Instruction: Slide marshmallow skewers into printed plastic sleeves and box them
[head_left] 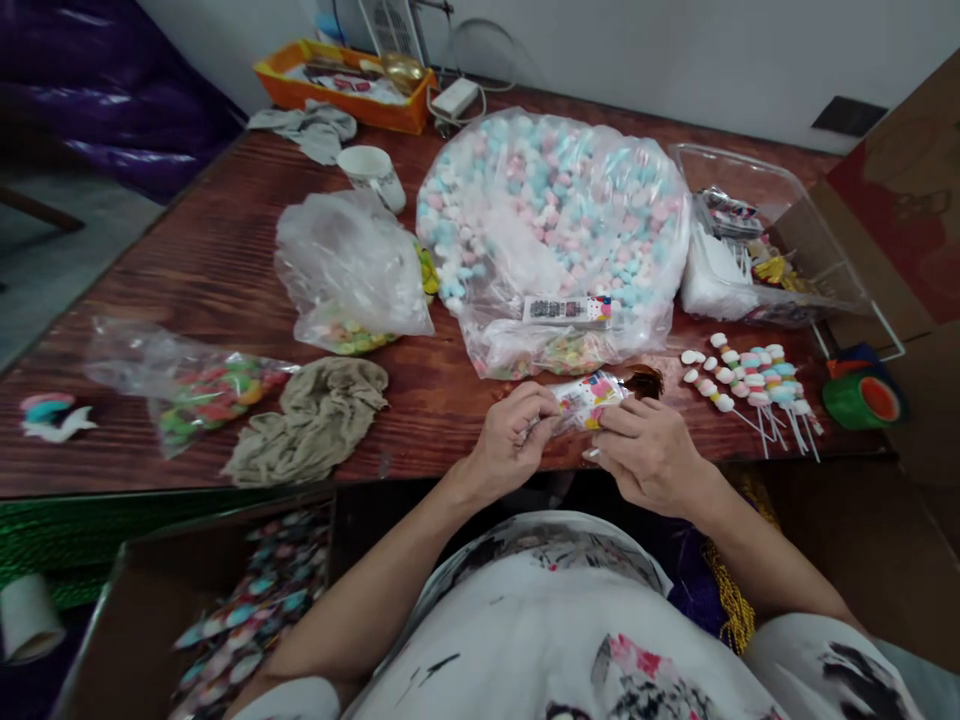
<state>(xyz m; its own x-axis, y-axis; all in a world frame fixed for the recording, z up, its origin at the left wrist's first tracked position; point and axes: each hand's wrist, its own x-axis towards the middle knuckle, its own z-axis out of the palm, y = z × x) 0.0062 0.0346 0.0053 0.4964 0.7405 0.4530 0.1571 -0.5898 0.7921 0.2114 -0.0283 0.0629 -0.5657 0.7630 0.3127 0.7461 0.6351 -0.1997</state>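
Observation:
A small printed plastic wrapper (pixel 589 392) with pink and yellow patterns is held between both hands near the table's front edge. My left hand (pixel 517 440) is closed on its left end, fingers pinched together. On the other end my right hand (pixel 649 450) grips with curled fingers, and a bit of clear film shows below them. What lies inside the wrapper is hidden. Just behind the right fingers is a shiny brown-gold piece (pixel 646 380). Marshmallow skewers (pixel 765 380) on white sticks lie in a group to the right.
A large clear bag of pastel marshmallows (pixel 555 200) fills the table's middle, a stack of wrappers (pixel 568 310) on it. Around stand a clear bin (pixel 780 180), green tape (pixel 859 400), a rag (pixel 307 415), a gummy candy bag (pixel 217 395), a mug (pixel 373 175) and an orange tray (pixel 345 100).

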